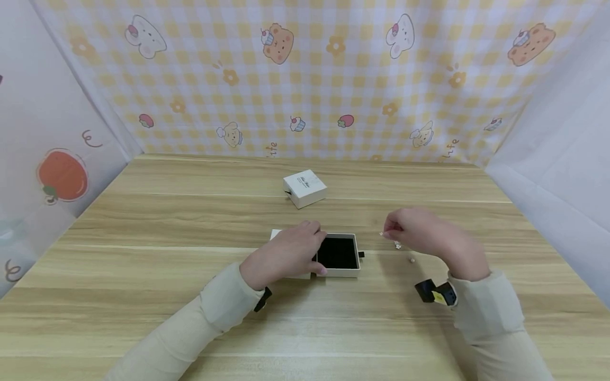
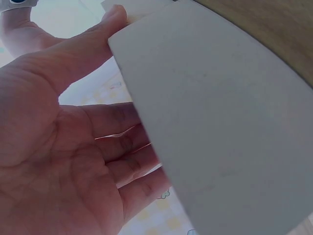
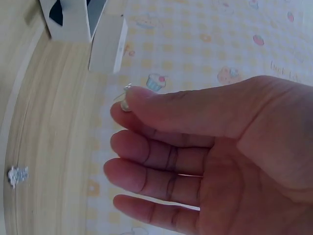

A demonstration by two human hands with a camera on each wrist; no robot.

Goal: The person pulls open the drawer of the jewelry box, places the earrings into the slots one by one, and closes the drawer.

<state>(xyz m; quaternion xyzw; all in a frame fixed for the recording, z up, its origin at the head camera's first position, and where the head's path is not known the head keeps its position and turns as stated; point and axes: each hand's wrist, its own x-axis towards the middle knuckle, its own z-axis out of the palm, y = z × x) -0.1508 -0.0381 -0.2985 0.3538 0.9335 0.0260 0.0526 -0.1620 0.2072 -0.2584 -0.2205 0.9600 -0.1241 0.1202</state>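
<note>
An open white drawer-style jewelry box (image 1: 339, 273) with a black lining lies on the table, its black pull tab facing right. My left hand (image 1: 283, 254) reaches over it from the left and grips it across, thumb on the near side and fingers on the far side. In the left wrist view the box's plain white face (image 2: 215, 117) fills much of the picture. To the right of the box, my right hand (image 1: 421, 233) pinches a small pearl earring (image 3: 125, 102) between thumb and index finger. Below that hand lies a sparkly earring (image 1: 397, 245) on the wood.
Farther back stands a closed white box (image 1: 305, 189) with dark lettering on top. A tiny pearl-like piece (image 1: 412, 260) lies nearer on the wooden table (image 1: 214, 211). A yellow checked cloth (image 1: 314, 95) hangs behind, with white cloth (image 1: 562, 159) at the side.
</note>
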